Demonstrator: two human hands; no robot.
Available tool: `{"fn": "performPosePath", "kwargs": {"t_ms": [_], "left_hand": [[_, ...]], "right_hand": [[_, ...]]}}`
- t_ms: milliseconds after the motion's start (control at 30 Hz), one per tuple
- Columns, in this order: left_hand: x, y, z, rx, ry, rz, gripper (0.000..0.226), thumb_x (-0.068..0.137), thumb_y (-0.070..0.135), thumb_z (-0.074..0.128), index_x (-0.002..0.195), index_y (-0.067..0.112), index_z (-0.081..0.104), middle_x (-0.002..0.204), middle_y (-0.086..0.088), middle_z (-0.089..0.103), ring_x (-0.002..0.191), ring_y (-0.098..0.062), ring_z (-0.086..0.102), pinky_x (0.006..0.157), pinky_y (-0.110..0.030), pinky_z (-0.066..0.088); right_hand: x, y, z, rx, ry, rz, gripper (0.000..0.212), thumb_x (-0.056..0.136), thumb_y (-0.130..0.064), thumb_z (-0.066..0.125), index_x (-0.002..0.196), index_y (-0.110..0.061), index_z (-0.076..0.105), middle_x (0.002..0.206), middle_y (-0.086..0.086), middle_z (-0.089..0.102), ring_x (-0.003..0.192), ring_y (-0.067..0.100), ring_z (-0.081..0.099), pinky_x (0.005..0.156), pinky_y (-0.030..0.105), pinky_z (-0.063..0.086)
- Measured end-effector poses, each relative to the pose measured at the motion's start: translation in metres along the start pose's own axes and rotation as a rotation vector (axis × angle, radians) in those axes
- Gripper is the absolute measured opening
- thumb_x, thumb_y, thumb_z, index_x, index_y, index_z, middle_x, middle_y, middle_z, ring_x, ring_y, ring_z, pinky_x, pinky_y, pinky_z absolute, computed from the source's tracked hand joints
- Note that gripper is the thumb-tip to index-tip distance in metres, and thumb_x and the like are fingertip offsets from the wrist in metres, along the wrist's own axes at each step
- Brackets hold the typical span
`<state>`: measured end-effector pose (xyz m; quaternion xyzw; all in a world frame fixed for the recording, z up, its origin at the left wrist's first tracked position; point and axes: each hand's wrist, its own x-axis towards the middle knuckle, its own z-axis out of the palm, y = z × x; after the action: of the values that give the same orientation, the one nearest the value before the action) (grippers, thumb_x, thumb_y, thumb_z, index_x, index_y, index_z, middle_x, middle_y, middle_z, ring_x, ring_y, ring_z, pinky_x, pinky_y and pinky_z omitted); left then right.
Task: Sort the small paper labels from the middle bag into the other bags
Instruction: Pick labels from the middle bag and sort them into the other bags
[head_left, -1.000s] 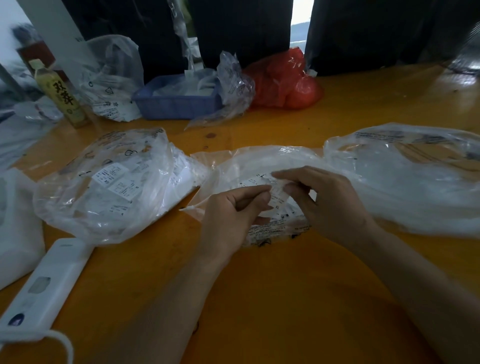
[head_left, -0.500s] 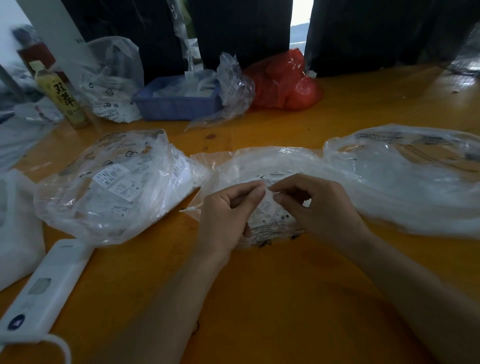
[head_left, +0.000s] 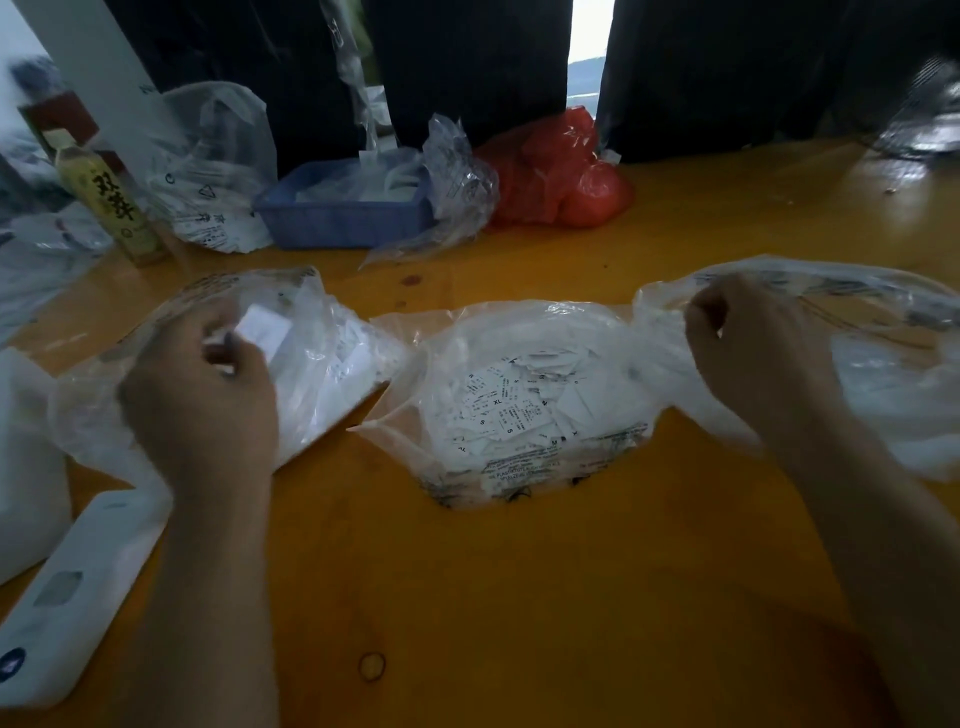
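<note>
Worktop (head_left: 519, 597): wood, orange-stained, smooth, with a soft sheen and one visible knot. The middle bag (head_left: 524, 332) before me is thin clear plastic film, crinkled and glossy; the left bag (head_left: 332, 332) and right bag (head_left: 883, 374) are the same. Labels (head_left: 519, 405) inside: matt white printed paper. Tray (head_left: 343, 218): matt blue plastic. Red bag (head_left: 556, 171): glossy thin plastic.

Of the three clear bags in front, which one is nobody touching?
The middle bag, heaped with small printed labels. The left hand is at the left bag, and the right hand grips the right bag.
</note>
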<state>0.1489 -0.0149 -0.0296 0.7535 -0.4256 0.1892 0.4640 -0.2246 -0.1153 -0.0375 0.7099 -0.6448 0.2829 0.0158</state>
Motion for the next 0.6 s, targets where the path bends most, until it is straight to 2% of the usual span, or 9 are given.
{"fn": "performPosePath", "kwargs": {"t_ms": [33, 67, 133, 167, 267, 367, 467, 533, 600], "left_hand": [[0.004, -0.012, -0.002, 0.072, -0.066, -0.068, 0.03, 0.101, 0.005, 0.058, 0.127, 0.009, 0.072, 0.123, -0.014, 0.076, 0.1, -0.03, 0.074, 0.089, -0.036, 0.06], [0.005, -0.02, -0.003, 0.141, -0.14, -0.108, 0.03, 0.101, 0.003, 0.058, 0.127, 0.007, 0.073, 0.123, -0.017, 0.076, 0.104, -0.037, 0.074, 0.092, -0.05, 0.06], [0.005, -0.027, -0.003, 0.253, -0.266, -0.131, 0.03, 0.102, 0.004, 0.057, 0.126, 0.004, 0.074, 0.12, -0.024, 0.075, 0.107, -0.046, 0.07, 0.097, -0.057, 0.057], [0.006, -0.028, -0.002, 0.298, -0.305, -0.126, 0.03, 0.103, 0.006, 0.056, 0.127, 0.004, 0.074, 0.119, -0.027, 0.075, 0.108, -0.049, 0.068, 0.097, -0.057, 0.055], [0.007, -0.027, 0.005, 0.479, -0.375, -0.137, 0.034, 0.107, 0.022, 0.051, 0.132, 0.016, 0.072, 0.118, -0.029, 0.07, 0.116, -0.053, 0.051, 0.098, -0.055, 0.041], [0.003, -0.021, 0.01, 0.506, -0.429, -0.148, 0.036, 0.109, 0.027, 0.046, 0.132, 0.02, 0.071, 0.117, -0.026, 0.07, 0.133, -0.049, 0.038, 0.107, -0.054, 0.03], [-0.001, -0.014, 0.01, 0.426, -0.352, -0.126, 0.035, 0.109, 0.029, 0.049, 0.134, 0.017, 0.069, 0.134, -0.023, 0.066, 0.144, -0.047, 0.029, 0.109, -0.059, 0.026], [-0.001, -0.008, 0.009, 0.363, -0.283, -0.068, 0.037, 0.108, 0.033, 0.049, 0.134, 0.014, 0.068, 0.146, -0.015, 0.062, 0.148, -0.045, 0.033, 0.114, -0.057, 0.024], [-0.006, 0.003, 0.009, 0.238, -0.178, 0.026, 0.034, 0.108, 0.032, 0.051, 0.128, 0.012, 0.069, 0.142, -0.012, 0.065, 0.145, -0.042, 0.038, 0.113, -0.052, 0.027]], "right_hand": [[0.005, 0.013, 0.002, -0.139, -0.124, 0.044, 0.018, 0.103, -0.019, 0.05, 0.093, -0.013, 0.064, 0.092, 0.007, 0.065, 0.075, 0.023, 0.059, 0.065, 0.034, 0.047], [0.006, 0.022, 0.003, -0.251, -0.25, 0.08, 0.016, 0.103, -0.019, 0.051, 0.102, -0.013, 0.066, 0.101, 0.012, 0.065, 0.086, 0.029, 0.061, 0.07, 0.037, 0.049], [0.004, 0.028, 0.004, -0.363, -0.43, 0.108, 0.025, 0.102, -0.026, 0.054, 0.124, -0.018, 0.062, 0.123, 0.015, 0.06, 0.112, 0.036, 0.056, 0.087, 0.042, 0.05], [0.003, 0.028, 0.005, -0.362, -0.443, 0.106, 0.027, 0.101, -0.028, 0.055, 0.126, -0.021, 0.062, 0.125, 0.014, 0.059, 0.115, 0.035, 0.055, 0.089, 0.042, 0.049], [0.003, 0.026, 0.008, -0.335, -0.309, 0.114, 0.022, 0.098, -0.014, 0.054, 0.107, -0.019, 0.073, 0.105, 0.01, 0.067, 0.096, 0.031, 0.061, 0.077, 0.037, 0.052], [0.004, 0.025, 0.005, -0.319, -0.246, 0.15, 0.024, 0.098, -0.009, 0.053, 0.09, -0.017, 0.075, 0.085, 0.008, 0.067, 0.079, 0.03, 0.061, 0.069, 0.039, 0.055], [0.004, 0.025, 0.001, -0.288, -0.205, 0.136, 0.028, 0.103, -0.014, 0.049, 0.089, -0.016, 0.074, 0.085, 0.008, 0.061, 0.079, 0.031, 0.057, 0.068, 0.038, 0.05], [0.004, 0.021, -0.002, -0.264, -0.123, 0.115, 0.033, 0.105, -0.018, 0.045, 0.09, -0.014, 0.073, 0.086, 0.009, 0.058, 0.078, 0.032, 0.055, 0.065, 0.036, 0.043], [0.004, 0.016, -0.004, -0.238, -0.024, 0.078, 0.032, 0.106, -0.017, 0.045, 0.096, -0.012, 0.075, 0.095, 0.014, 0.062, 0.078, 0.035, 0.058, 0.063, 0.034, 0.04]]}}
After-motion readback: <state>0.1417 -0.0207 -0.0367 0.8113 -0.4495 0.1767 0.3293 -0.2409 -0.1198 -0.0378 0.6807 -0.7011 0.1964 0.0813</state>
